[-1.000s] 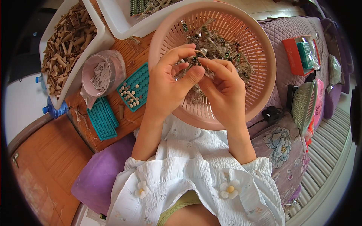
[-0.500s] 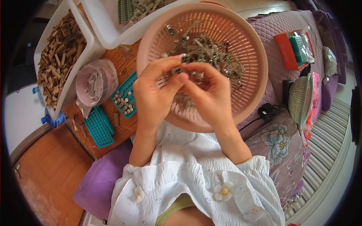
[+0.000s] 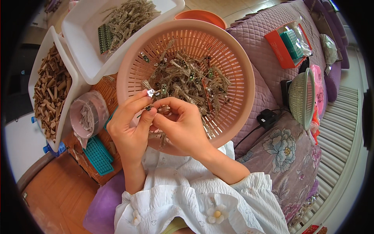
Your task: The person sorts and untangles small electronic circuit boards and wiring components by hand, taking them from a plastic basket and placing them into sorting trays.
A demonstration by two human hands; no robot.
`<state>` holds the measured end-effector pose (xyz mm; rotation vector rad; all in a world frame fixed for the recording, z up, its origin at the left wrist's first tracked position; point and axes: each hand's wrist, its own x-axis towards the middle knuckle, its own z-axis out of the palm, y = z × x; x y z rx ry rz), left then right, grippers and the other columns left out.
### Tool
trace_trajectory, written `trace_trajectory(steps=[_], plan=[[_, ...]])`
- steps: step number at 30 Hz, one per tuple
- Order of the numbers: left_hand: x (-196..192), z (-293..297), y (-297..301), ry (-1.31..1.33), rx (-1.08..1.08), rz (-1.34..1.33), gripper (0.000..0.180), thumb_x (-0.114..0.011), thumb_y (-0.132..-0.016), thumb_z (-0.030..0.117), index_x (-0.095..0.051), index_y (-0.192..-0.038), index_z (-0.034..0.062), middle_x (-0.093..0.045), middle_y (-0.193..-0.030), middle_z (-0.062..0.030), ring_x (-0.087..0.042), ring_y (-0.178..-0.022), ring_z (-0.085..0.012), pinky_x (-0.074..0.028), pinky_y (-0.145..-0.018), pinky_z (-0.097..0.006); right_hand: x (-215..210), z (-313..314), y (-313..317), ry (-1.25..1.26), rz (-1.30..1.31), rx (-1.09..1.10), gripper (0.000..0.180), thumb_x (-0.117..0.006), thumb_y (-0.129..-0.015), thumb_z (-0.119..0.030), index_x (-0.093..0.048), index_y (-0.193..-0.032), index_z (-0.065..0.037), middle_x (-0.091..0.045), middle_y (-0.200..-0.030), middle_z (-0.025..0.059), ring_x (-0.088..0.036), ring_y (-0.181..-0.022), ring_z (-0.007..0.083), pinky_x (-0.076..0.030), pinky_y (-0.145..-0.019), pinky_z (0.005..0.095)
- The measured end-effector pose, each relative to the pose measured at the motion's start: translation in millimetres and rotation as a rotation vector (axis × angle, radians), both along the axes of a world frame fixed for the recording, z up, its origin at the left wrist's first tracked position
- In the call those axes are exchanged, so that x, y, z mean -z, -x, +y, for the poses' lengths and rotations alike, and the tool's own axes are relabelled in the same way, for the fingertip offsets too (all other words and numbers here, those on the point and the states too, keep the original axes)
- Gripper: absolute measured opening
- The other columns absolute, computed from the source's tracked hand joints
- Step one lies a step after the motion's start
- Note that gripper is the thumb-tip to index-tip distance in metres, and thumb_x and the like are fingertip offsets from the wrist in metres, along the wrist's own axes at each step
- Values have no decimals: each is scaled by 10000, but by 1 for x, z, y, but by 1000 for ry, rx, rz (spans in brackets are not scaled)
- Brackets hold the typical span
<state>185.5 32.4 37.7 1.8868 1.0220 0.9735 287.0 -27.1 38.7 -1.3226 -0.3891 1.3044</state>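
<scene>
My left hand (image 3: 132, 124) and my right hand (image 3: 180, 125) meet above the near left side of a pink slotted plastic basket (image 3: 246, 103). Both are closed, thumbs and fingertips pinching a small dark green circuit board (image 3: 148, 108) between them. A shiny silver-white piece (image 3: 150, 93) sits at my left index fingertip. Part of what my right fingers curl around is hidden. In the basket lies a tangle of pale, clear-coated wire bundles (image 3: 183, 72) with small green circuit boards among them.
Left stands a white bin (image 3: 80, 78) of brown cardboard-like tubes, beside a white tray (image 3: 91, 74) with wire bundles and green boards. A pink tub (image 3: 74, 113) and teal trays (image 3: 97, 156) rest on the wooden table. Right: a red box (image 3: 278, 50), a green colander (image 3: 302, 97), a black adapter (image 3: 267, 117).
My view has shifted, so the basket and bins sit differently in it. Both hands are now lower left over the basket, with the right hand turned sideways across toward the left fingertips.
</scene>
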Motion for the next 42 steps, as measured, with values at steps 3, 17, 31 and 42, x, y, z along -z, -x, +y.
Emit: trace_trajectory(steps=[3, 17, 31, 42], plan=[[6, 1, 1, 161, -19, -93, 216, -683, -731, 130, -624, -888, -6, -616, -976, -127, -605, -842, -191, -459, -771, -264, 1, 0, -2, -31, -47, 12, 178, -585, -742, -51, -583, -891, 46, -615, -665, 77, -591, -582, 99, -464, -524, 224], [9, 28, -6, 413, -17, -427, 287, -518, -860, 110, -478, -1128, 14, -594, -952, -118, -598, -792, -166, -490, -718, -262, -2, -14, -77, -175, -250, 147, 275, -512, -815, 22, -500, -1089, 7, -584, -861, 50, -546, -793, 75, -434, -659, 182], [16, -12, -30, -224, 734, 430, 267, -629, -667, 78, -596, -932, 66, -527, -1089, -96, -510, -1003, -245, -414, -858, -369, 15, -20, -98, 326, -1448, -519, 218, -624, -717, -211, -551, -759, -10, -582, -765, 147, -581, -695, 312, -462, -608, 399], [24, 5, -28, -370, 519, 702, 377, -603, -612, -12, -500, -969, 48, -441, -1113, -117, -421, -1084, -340, -431, -839, -397, 1, -9, -107, 303, -928, -273, 240, -584, -637, -173, -585, -717, 53, -553, -646, 146, -539, -567, 204, -429, -552, 300]])
